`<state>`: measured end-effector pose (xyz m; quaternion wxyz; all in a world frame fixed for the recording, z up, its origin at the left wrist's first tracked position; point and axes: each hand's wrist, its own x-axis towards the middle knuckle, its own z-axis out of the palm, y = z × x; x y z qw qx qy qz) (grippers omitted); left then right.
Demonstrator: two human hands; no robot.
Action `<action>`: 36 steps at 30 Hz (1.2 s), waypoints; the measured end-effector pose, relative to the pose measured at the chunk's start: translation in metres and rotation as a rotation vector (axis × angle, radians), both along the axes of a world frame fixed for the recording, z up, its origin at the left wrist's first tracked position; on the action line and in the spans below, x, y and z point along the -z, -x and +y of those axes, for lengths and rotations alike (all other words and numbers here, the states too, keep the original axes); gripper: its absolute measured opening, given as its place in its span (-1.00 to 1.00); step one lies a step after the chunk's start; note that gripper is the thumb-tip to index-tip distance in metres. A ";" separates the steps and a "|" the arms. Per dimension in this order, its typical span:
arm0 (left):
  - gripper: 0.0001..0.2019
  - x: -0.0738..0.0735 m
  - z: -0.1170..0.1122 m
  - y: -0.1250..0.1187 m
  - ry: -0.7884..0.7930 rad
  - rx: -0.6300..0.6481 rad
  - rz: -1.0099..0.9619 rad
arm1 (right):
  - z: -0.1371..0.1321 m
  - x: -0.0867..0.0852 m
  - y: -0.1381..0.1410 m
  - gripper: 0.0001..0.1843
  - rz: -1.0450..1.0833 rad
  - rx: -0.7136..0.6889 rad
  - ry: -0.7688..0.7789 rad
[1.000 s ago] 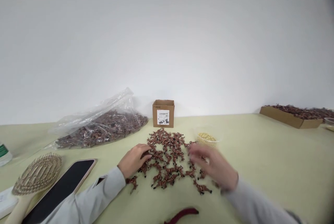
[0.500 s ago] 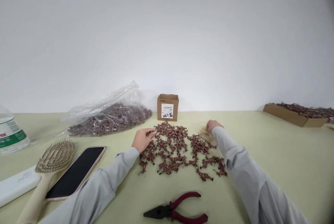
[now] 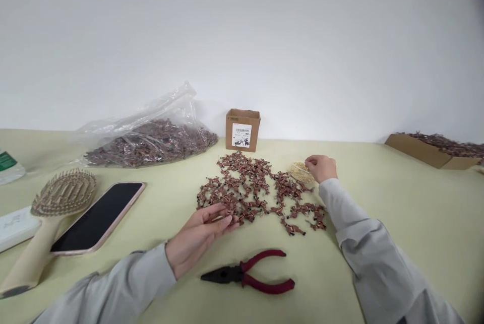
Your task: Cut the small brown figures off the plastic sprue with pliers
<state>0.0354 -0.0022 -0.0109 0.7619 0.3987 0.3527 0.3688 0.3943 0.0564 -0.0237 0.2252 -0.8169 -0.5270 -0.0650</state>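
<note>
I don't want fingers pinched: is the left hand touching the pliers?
Apart: in the head view, green table shows between the left hand and the pliers.

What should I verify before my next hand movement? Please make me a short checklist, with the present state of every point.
1. Left hand at the near edge of the brown animal figurines: ok.
2. A figurine firmly held there: cannot tell; the grasp is partly hidden.
3. Right hand at the shallow tub with gold pieces: ok.
4. A gold piece pinched in it: cannot tell; too small to see.
5. Figurines separated from one another: not ok; many overlap.
6. Needle-nose pliers untouched by both hands: ok; handles spread.
</note>
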 end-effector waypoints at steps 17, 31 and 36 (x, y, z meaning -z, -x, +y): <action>-0.82 -0.003 0.015 0.011 0.099 0.223 0.032 | -0.009 0.005 0.010 -0.73 0.068 -0.021 -0.498; -0.77 -0.008 0.008 0.008 -0.201 0.079 0.102 | -0.009 0.011 0.006 -0.75 0.095 -0.018 -0.549; -0.75 -0.004 0.010 0.009 -0.147 0.023 0.046 | -0.010 0.010 0.006 -0.77 0.091 -0.027 -0.551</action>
